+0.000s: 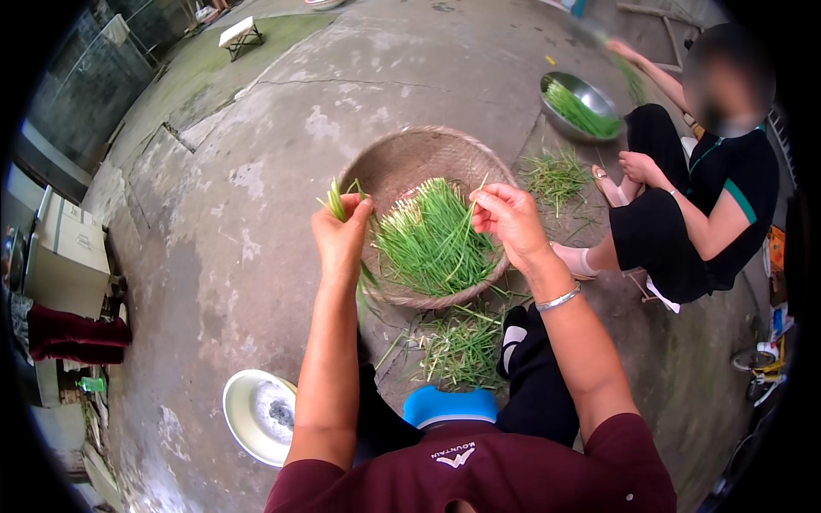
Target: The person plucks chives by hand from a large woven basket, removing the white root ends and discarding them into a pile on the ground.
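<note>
A round woven basket (378, 160) stands on the ground in front of me, with a heap of green chives (442, 237) inside, pale ends mostly toward the upper left. My left hand (343, 224) is over the basket's left rim, closed around a small bunch of chives (335, 200) whose leaves hang down below it. Over the right side of the basket, my right hand (507, 215) pinches a thin chive stalk (481, 186) between thumb and fingertips. Loose trimmings (458, 349) lie on the concrete between my feet and the basket.
A seated person (699, 192) at the right lifts chives near a metal bowl (593, 106) holding more. Another pile of trimmings (558, 179) lies beside the basket. A white basin (256, 417) with water is at my left; a blue plastic piece (449, 405) sits between my legs.
</note>
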Demonstrator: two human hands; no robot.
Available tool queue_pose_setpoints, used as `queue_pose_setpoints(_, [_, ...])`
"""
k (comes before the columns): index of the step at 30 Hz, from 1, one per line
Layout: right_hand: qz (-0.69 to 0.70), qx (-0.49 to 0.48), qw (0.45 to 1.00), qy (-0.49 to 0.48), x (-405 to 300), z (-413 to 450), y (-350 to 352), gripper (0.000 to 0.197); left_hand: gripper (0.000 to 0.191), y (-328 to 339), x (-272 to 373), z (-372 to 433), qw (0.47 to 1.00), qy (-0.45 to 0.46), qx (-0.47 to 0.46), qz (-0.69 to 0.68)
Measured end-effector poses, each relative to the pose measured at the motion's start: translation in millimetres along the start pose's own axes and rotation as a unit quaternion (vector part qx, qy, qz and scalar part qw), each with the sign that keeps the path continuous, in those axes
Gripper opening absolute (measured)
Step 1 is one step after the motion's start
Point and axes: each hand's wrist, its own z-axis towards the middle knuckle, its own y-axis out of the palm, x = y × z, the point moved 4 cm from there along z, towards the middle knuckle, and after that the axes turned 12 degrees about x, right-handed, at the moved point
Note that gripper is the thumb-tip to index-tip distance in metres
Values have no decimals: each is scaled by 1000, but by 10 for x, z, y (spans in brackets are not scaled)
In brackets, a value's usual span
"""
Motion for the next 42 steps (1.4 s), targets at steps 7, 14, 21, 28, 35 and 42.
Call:
queue_pose_setpoints(7, [-12,-28,999,37,14,-17,-48,12,9,214,63,-280,993,-72,-95,6])
queue_pose_setpoints(14, [-66,-74,994,46,123,-86,144,14,10,481,-68,-584,945,-242,-206,-74])
queue_pose_setpoints(21, [-87,-34,996,-2,119,-70,131,14,10,497,-95,-584,942,-252,-204,-85])
queue_pose_setpoints(28, [-121,-57,991,26,143,-119,171,15,12,469,-64,-565,958,-222,-163,-78])
queue_pose_setpoints(35, [-123,-86,989,8,180,-122,156,8,11,479,-77,-535,970,-175,-149,-77])
queue_pose_setpoints(42, [-104,-50,993,17,179,-90,139,6,9,386,-61,-436,997,-36,-54,-41])
